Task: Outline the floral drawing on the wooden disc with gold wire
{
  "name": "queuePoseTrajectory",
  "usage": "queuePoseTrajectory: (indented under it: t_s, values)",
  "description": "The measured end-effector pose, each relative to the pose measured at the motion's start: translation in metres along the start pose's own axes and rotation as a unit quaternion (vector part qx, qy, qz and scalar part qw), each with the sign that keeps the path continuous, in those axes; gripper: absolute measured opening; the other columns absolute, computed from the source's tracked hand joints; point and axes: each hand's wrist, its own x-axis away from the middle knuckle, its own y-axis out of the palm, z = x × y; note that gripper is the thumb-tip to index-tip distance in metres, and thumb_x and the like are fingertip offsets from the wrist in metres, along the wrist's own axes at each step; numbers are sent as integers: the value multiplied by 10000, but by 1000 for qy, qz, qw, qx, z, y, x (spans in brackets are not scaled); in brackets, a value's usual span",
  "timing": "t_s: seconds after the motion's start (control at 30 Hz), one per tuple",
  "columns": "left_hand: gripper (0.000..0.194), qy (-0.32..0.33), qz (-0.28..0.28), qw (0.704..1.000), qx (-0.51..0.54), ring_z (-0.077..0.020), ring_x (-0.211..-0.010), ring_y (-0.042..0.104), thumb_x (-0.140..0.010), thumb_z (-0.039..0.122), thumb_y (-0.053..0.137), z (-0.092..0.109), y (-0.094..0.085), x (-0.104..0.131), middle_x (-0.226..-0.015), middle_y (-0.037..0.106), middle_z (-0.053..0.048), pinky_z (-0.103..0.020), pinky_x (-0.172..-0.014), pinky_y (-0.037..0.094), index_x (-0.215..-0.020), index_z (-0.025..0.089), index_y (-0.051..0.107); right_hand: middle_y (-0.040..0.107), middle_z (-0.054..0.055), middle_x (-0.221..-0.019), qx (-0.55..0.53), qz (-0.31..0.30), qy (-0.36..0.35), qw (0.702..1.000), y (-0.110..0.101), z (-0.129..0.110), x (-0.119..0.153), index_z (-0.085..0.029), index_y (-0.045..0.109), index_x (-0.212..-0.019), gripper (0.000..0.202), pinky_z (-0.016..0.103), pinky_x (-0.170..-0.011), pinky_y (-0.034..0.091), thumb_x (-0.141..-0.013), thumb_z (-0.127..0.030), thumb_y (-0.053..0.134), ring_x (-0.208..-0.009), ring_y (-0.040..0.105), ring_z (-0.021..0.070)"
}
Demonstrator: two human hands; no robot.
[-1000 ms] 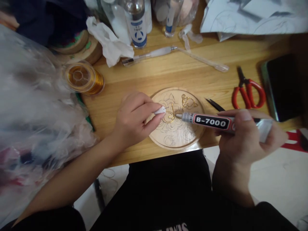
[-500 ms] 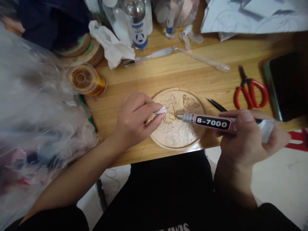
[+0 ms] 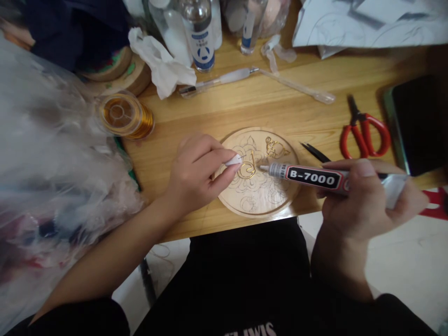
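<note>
My right hand (image 3: 367,200) is wrapped around a tube of B-7000 glue (image 3: 313,178), its nozzle pointing left over a round wooden board (image 3: 241,198). Between thumb and forefinger, my left hand (image 3: 201,170) pinches a small white cap (image 3: 233,160) with a thin pin sticking out. Pencil-drawn flowers cover the board. Gold wire (image 3: 247,171) forms a curled shape near its middle, and a second gold wire figure (image 3: 276,147) lies at the upper right. The nozzle tip is just right of the curled wire; whether it touches the board I cannot tell.
A spool of gold wire (image 3: 128,115) stands at the left by plastic wrapping (image 3: 66,154). Tweezers (image 3: 315,152), red-handled pliers (image 3: 364,133) and a phone (image 3: 418,123) lie right. Behind are a pen (image 3: 220,80), dropper (image 3: 301,87), crumpled tissue (image 3: 163,65) and bottles (image 3: 199,39).
My right hand has shifted slightly right with the glue tube, so the nozzle is a little farther from the curled wire. My left hand has stayed in place with the cap.
</note>
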Motion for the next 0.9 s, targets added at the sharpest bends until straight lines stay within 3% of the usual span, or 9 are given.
queuePoseTrajectory:
  t_s: [0.23, 0.47, 0.77, 0.9]
  values:
    - [31, -8, -6, 1000, 10, -161, -760, 617, -936, 216, 638, 1, -1, -1, -822, 659, -16, -326, -603, 477, -906, 220, 648, 685, -52, -571, 7, -8, 21, 1000, 2, -1, -1, -234, 738, -711, 142, 290, -376, 429, -825, -230, 653, -430, 576, 126]
    - [27, 4, 2, 1000, 9, -161, -753, 613, -934, 221, 643, 0, 1, 0, -817, 659, -10, -330, -590, 470, -914, 234, 631, 626, -88, -491, 6, 72, -35, 997, 5, 14, -2, -261, 718, -666, 146, 272, -326, 328, -790, -218, 656, -352, 479, 102]
    - [27, 0, 2, 1000, 14, -154, -744, 609, -928, 214, 649, 1, 0, -1, -818, 659, -15, -317, -598, 476, -901, 219, 644, 697, -68, -587, -24, 10, 1, 1000, 0, 5, -1, -235, 745, -717, 129, 280, -354, 419, -824, -220, 676, -410, 560, 104]
    - [25, 16, 14, 1000, 15, -148, -733, 604, -914, 200, 663, -1, 2, 0, -805, 655, -18, -299, -597, 471, -893, 197, 649, 707, -93, -590, -41, 49, -36, 997, 6, 13, -2, -247, 729, -682, 138, 261, -303, 358, -809, -229, 680, -356, 502, 82]
